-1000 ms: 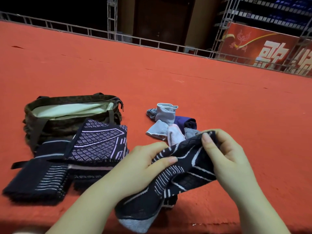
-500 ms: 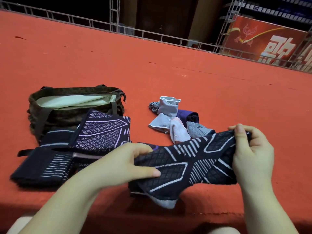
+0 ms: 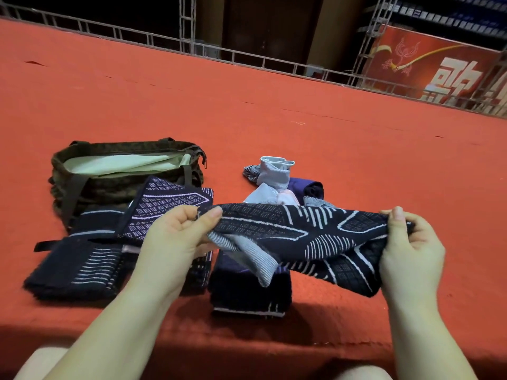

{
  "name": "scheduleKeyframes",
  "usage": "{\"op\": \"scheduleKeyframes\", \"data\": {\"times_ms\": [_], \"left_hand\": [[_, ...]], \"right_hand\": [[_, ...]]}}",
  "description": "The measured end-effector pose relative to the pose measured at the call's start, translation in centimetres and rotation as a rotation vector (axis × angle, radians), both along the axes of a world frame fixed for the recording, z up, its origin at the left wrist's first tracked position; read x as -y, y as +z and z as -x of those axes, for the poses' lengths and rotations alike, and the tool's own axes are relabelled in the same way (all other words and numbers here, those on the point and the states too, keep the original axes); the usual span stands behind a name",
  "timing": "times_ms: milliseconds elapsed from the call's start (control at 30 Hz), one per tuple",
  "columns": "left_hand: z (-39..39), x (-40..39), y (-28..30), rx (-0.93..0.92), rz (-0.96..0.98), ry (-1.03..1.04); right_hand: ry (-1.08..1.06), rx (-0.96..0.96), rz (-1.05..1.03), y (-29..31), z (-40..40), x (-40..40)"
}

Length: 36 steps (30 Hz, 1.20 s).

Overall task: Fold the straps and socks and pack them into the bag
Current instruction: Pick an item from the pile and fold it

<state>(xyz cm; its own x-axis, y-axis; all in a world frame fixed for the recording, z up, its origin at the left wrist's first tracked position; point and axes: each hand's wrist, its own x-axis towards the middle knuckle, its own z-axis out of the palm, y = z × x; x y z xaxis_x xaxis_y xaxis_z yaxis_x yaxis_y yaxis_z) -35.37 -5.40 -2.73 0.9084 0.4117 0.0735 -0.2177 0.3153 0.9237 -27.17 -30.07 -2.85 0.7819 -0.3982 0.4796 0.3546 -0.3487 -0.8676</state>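
Knitted dark strap (image 3: 296, 237) held taut, each end pinched in the grip of left hand (image 3: 175, 237) and right hand (image 3: 411, 250); fold best made by bringing ends together squarely, edges aligned.

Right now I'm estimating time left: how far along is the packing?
Done: folded dark straps stacked before the bag. In hand: left hand and right hand stretch a patterned strap. Left: socks still loose; nothing visibly packed.

Sock pile (image 3: 277, 185) partly behind strap (image 3: 301, 231)
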Motion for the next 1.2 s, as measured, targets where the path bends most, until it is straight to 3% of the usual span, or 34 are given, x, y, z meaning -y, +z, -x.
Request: {"op": "scheduleKeyframes", "data": {"times_ms": [133,233,367,500,600,667,833,1033,1200], "left_hand": [[-0.2,0.6,0.1,0.097,-0.015,-0.078],[-0.3,1.5,0.3,0.149,-0.085,-0.244],[-0.2,2.7,0.5,0.203,-0.102,-0.336],[-0.2,2.1,0.6,0.213,-0.242,-0.099],[-0.1,0.8,0.7,0.136,-0.232,0.113],[0.0,0.5,0.9,0.062,-0.218,0.034],[0.4,2.8,0.1,-0.203,-0.147,-0.513],[-0.7,3.0,-0.5,-0.223,-0.201,-0.411],[-0.7,3.7,-1.6,0.021,-0.371,-0.313]], "right_hand": [[0.281,-0.19,0.213,0.2,0.4,-0.1],[0.516,-0.186,0.397,1.2,1.9,-1.4],[0.87,-0.202,0.388,1.4,3.9,-5.4],[0.81,-0.12,0.364,1.2,4.3,-6.8],[0.734,-0.086,0.411,1.3,3.9,-6.3],[0.711,-0.08,0.412,1.4,3.7,-6.2],[0.669,-0.043,0.503,1.8,3.7,-6.3],[0.587,-0.115,0.52,1.8,2.9,-4.4],[0.582,-0.188,0.454,2.6,2.5,-3.3]]}}
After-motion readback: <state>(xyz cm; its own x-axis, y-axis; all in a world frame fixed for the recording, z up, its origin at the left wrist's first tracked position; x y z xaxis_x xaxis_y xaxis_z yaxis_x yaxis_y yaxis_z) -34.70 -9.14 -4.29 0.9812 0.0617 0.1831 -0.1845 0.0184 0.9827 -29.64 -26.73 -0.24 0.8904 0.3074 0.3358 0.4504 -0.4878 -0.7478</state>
